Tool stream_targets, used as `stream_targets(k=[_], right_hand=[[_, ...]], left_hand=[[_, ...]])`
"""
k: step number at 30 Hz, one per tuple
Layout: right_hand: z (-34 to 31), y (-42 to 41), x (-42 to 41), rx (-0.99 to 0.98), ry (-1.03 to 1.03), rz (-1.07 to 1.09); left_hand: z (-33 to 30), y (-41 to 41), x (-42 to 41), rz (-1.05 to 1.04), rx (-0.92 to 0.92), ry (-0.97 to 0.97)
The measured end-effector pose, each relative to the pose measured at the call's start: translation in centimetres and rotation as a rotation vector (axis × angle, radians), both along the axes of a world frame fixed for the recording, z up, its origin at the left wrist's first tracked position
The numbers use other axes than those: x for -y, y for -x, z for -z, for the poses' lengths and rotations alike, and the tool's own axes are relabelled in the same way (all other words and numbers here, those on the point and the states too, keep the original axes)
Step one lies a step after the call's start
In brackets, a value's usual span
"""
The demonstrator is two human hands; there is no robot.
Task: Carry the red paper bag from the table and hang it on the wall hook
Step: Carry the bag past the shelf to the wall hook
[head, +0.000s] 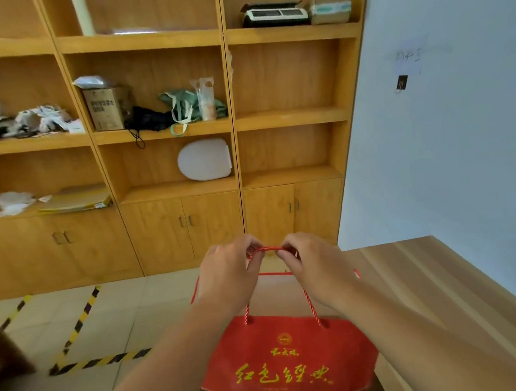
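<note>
The red paper bag (286, 359) with gold lettering hangs low in the middle of the head view, its mouth open toward me. My left hand (226, 271) and my right hand (314, 265) both pinch the top of its red rope handle (271, 249), a short stretch of cord taut between them. A small dark wall hook (401, 83) sits high on the pale wall at the right, well above and right of the bag, with a paper note just over it.
A light wooden table (448, 287) lies right of the bag, against the wall. Ahead stands a large wooden shelf unit (231, 125) holding boxes, bags and a white lid. Yellow-black tape (82, 319) marks the tiled floor at the left.
</note>
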State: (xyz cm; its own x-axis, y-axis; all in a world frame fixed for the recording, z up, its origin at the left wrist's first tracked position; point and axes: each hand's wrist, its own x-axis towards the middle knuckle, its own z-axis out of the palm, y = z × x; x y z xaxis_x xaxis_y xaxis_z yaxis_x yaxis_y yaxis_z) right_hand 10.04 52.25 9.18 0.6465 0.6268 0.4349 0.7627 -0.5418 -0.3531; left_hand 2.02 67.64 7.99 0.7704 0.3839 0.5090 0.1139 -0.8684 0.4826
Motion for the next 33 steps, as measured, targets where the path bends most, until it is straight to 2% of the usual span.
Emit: stream_targets(k=[8, 14, 29, 33], right_hand=[[1.1, -9.9, -9.2, 0.102, 0.070, -0.040], [0.8, -18.7, -17.5, 0.091, 0.096, -0.017], [1.0, -42.9, -35.9, 0.081, -0.004, 0.021], [0.8, -49.2, -39.4, 0.030, -0.023, 0.036]], left_hand=[[0.9, -9.0, -9.2, -0.001, 0.004, 0.015], [0.5, -17.8, -17.7, 0.051, -0.006, 0.012], [-0.3, -41.7, -36.0, 0.043, 0.014, -0.048], [-0.3, -48.1, -39.8, 0.039, -0.040, -0.052]])
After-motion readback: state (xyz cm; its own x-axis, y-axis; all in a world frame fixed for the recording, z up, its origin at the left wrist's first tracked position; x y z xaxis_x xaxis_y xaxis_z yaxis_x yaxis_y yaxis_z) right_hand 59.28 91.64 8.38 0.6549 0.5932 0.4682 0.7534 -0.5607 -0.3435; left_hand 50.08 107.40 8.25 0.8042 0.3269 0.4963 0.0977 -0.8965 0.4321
